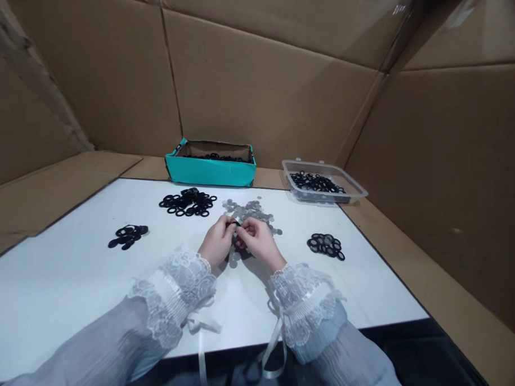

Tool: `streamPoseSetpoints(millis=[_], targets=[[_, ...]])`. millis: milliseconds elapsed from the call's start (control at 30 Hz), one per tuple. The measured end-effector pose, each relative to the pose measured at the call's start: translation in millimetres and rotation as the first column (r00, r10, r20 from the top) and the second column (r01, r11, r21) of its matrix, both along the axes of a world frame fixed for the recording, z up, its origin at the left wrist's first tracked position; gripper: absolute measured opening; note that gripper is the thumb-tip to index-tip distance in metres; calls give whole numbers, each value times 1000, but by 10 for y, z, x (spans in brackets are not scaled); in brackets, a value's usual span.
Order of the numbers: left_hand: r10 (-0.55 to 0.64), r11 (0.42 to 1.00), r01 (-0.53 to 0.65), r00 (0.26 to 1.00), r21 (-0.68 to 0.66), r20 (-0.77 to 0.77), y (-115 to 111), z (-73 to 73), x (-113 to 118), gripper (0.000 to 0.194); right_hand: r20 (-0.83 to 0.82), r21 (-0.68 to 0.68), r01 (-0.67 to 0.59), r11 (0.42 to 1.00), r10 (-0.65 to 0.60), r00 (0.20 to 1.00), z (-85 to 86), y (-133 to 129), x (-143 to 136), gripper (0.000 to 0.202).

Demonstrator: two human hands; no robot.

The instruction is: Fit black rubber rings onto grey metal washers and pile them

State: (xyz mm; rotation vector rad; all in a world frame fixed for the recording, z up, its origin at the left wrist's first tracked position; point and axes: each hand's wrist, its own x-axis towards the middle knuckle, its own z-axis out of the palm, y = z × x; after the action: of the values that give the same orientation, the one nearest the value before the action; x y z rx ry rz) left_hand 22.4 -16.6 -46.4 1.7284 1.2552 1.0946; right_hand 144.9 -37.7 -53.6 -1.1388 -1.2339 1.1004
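My left hand (pixel 219 239) and my right hand (pixel 259 241) meet over the middle of the white board, fingertips pinched together. Between them a small part of a black ring (pixel 236 223) shows; the fingers hide the rest. Beneath and behind the hands spreads a pile of small grey discs (pixel 252 209). A heap of black rings (pixel 188 203) lies beyond my left hand. To the right sits a smaller group of black rings with grey centres (pixel 326 244).
A cluster of black discs and rings (pixel 128 236) lies on the left of the white board (pixel 66 290). Behind stand a teal box (pixel 210 171) and a clear plastic tub (pixel 354 187), both holding black rings. Cardboard walls (pixel 270 74) surround the board.
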Motion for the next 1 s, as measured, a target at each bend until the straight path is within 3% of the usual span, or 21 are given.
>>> streamPoseSetpoints(millis=[200,300,400,600,800,1000], targets=[[-358,930,331,916,-160,-183,85,248,-214,21,163,-15,-47,999,49,985,72,-27,69,14],[-313,950,306,922,-64,-228,109,310,-247,22,70,-59,-88,994,92,993,102,-25,48,19],[-208,977,211,969,15,-133,90,275,-182,21,-60,-54,-69,996,66,996,90,-28,-4,24],[-92,988,103,991,-113,97,20,147,-34,21,-139,-102,-109,989,94,986,23,-48,-81,26],[-161,976,170,984,-136,69,-22,164,-33,22,-97,21,-40,999,41,994,10,6,-3,13],[-304,950,287,940,-124,-153,11,228,-134,23,167,116,-70,991,50,985,-11,13,99,11]])
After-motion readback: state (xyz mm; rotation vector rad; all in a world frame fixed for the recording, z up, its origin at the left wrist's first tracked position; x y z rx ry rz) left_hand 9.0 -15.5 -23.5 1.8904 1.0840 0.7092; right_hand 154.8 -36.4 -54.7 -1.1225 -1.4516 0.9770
